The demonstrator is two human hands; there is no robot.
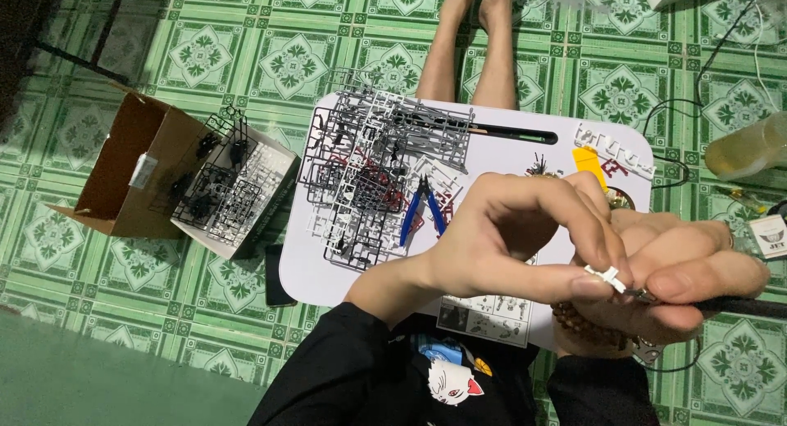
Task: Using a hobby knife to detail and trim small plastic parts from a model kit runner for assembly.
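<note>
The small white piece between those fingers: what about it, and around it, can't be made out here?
- White piece, head view: too small and half covered by the left hand fingertips; shape unclear.
- Dark tool in the right hand: fingers hide its tip, the edge cuts its handle.
- Leaflet: the left hand covers most of it.

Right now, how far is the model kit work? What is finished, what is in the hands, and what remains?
Done: nothing assembled is visible; blue nippers lie on the white lap table. In hand: the left hand pinches a small white part, and the right hand puts a thin dark tool to it. Left: a heap of grey, white and red part frames on the table, plus more frames in the open box.
</note>
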